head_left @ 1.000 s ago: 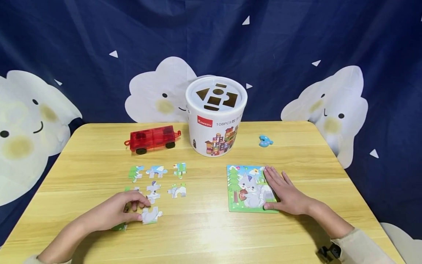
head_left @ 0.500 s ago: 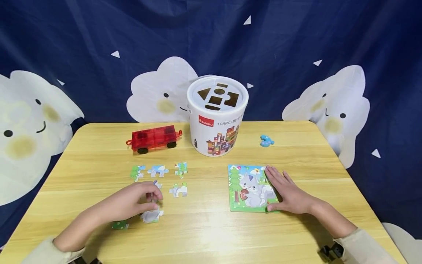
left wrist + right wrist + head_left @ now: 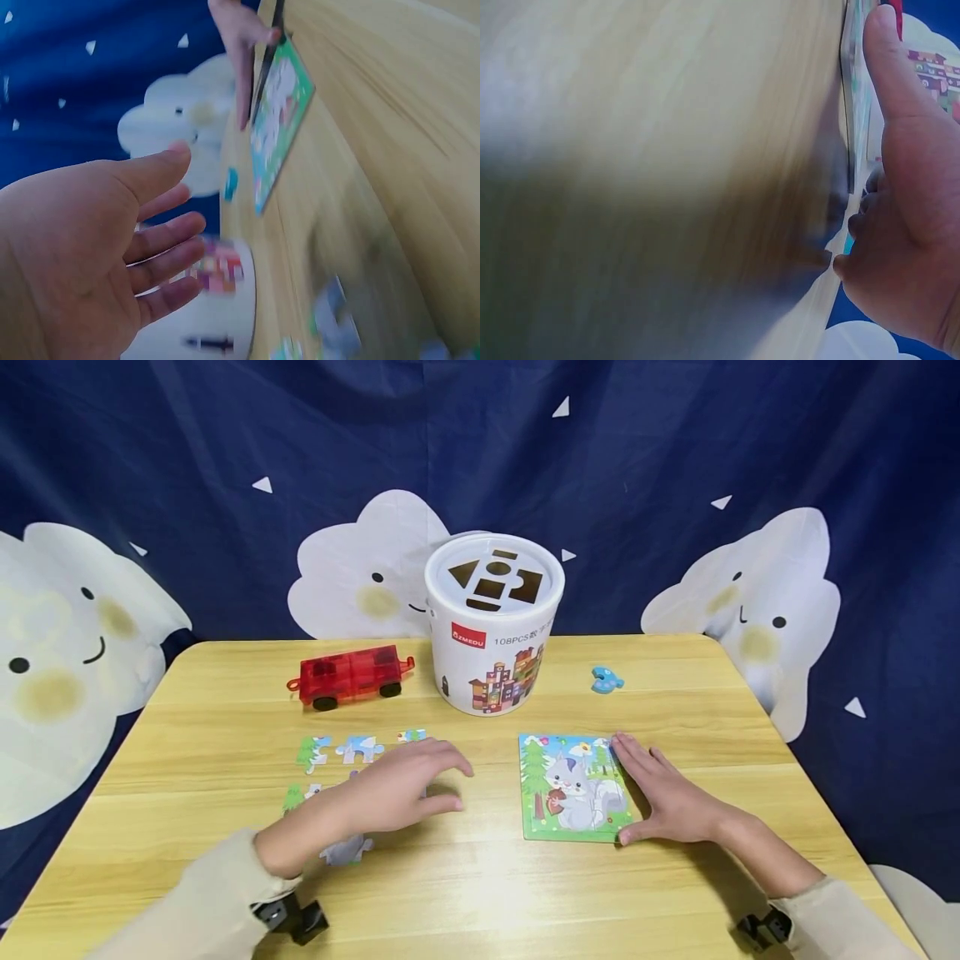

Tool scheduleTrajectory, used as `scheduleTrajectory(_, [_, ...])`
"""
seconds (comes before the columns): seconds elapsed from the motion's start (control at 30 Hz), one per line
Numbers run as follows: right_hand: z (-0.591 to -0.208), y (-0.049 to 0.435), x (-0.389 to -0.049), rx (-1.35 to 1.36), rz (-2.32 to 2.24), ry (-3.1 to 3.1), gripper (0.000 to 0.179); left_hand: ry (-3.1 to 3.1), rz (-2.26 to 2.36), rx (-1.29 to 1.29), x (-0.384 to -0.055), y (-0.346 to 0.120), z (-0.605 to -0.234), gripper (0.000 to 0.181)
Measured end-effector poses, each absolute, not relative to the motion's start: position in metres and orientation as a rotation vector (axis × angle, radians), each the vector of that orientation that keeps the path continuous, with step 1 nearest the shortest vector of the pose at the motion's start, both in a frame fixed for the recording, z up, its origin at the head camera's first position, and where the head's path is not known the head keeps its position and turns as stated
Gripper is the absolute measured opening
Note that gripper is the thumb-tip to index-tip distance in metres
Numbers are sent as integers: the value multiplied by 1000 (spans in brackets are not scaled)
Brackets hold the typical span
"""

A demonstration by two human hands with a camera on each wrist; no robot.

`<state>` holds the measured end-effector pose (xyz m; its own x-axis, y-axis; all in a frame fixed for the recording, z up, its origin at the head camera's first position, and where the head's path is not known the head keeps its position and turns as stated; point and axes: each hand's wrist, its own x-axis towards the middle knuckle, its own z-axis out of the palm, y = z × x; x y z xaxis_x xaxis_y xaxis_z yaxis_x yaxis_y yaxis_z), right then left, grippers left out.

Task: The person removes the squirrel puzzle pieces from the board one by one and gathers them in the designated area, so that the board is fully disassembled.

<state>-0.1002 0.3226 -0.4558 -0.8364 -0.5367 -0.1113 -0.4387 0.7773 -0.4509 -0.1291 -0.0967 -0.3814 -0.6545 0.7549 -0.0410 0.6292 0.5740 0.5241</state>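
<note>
My left hand (image 3: 393,789) reaches over the loose jigsaw pieces (image 3: 359,748), fingers loosely spread. The left wrist view shows its palm with nothing in it. Several pieces lie apart in rough rows; some are hidden under the hand and forearm, and a grey piece (image 3: 345,850) shows just below the wrist. To the right lies a squirrel picture puzzle (image 3: 573,797), flat and whole-looking. My right hand (image 3: 671,806) touches its right edge, fingers straight along the upper corner and thumb (image 3: 892,67) by the lower corner.
Behind the loose pieces stands a red see-through toy wagon (image 3: 351,677). A white block bucket (image 3: 491,635) with shaped holes in its lid is at the back middle. A small blue toy piece (image 3: 606,680) lies back right. A dark blue cloud-patterned curtain (image 3: 630,468) hangs behind the table.
My left hand has moved right and slightly away from the body, from the lower-left pieces towards the squirrel puzzle. The right hand has slid a little to the right along the puzzle's edge.
</note>
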Motion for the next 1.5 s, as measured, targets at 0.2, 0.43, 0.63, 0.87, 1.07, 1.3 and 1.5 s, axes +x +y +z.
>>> scheduleTrajectory(0.2, [-460,325,-100,-761,-612,2729,131,2525,621,1248,-135,-49,-382,50])
scheduleTrajectory(0.43, [-462,325,-99,-811,-642,2732,128,2501,605,1357,-135,-6,-391,56])
scheduleTrajectory(0.63, [-460,326,-100,-816,-680,2699,125,2476,616,1364,-134,23,-402,54])
scheduleTrajectory(0.87, [-458,325,-101,-805,-677,2673,125,2445,669,1368,-132,47,-421,49])
scheduleTrajectory(1.07, [-457,325,-101,-802,-698,2663,124,2484,733,1285,-134,66,-439,37])
scheduleTrajectory(1.3, [-457,325,-101,-804,-713,2658,123,2590,723,1182,-134,85,-453,24])
scheduleTrajectory(1.5, [-458,325,-101,-805,-713,2659,124,2663,689,1104,-132,90,-459,26])
